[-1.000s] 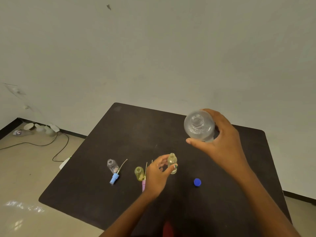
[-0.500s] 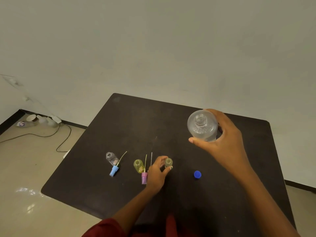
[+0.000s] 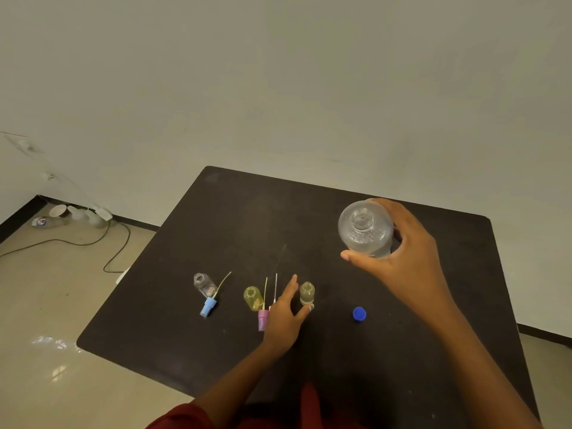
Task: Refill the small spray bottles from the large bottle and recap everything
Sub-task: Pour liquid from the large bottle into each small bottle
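Observation:
My right hand (image 3: 405, 261) grips the large clear bottle (image 3: 365, 230), uncapped and held above the dark table (image 3: 223, 212) with its mouth facing me. Its blue cap (image 3: 359, 314) lies on the table below. A small uncapped yellowish bottle (image 3: 307, 293) stands upright beside my left hand (image 3: 283, 317); the thumb touches its base and the fingers lie straight to its left. Another yellow bottle (image 3: 253, 298) and a clear one (image 3: 204, 284) stand open further left. A pink sprayer (image 3: 262, 318) and a blue sprayer (image 3: 208, 306) lie beside them; a third sprayer's white tube (image 3: 275, 286) shows behind my left hand.
The table's left edge drops to a tiled floor with a cable (image 3: 77, 243). Cups and a bottle (image 3: 62, 212) sit in the floor corner by the wall. Bare tabletop stretches behind the small bottles.
My left hand lowered the small yellowish bottle onto the table and loosened its fingers around it. The right hand kept the large bottle raised, nearly still.

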